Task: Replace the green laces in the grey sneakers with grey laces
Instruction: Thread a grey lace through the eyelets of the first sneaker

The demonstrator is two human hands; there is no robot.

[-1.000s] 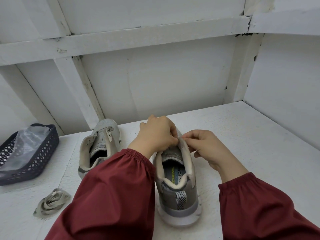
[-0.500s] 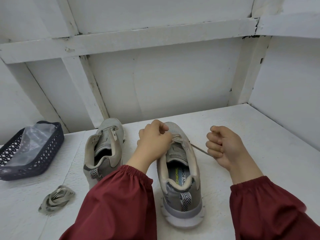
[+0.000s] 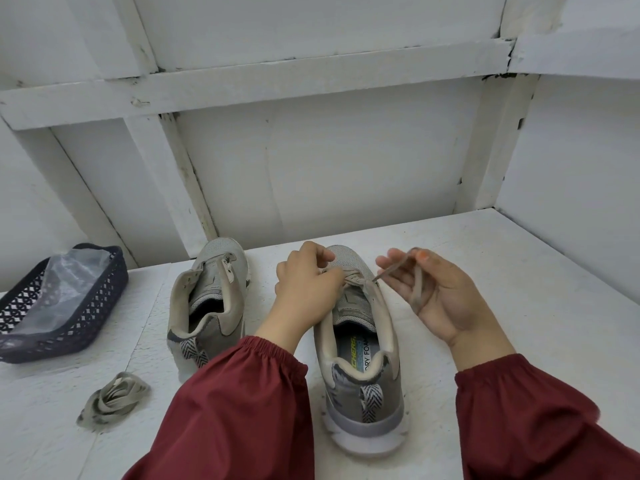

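Centrally on the table [image 3: 519,306], one grey sneaker [image 3: 363,375] stood heel toward the camera. The left hand [image 3: 304,282] curled over its upper eyelets, pinching the lace [image 3: 417,289] there. The right hand [image 3: 440,299], palm up just beside the shoe, held the lace's free length looped across its fingers under the thumb. A second sneaker [image 3: 211,296] stood unlaced nearby, with a bundled lace [image 3: 114,405] near a dark basket [image 3: 86,306].
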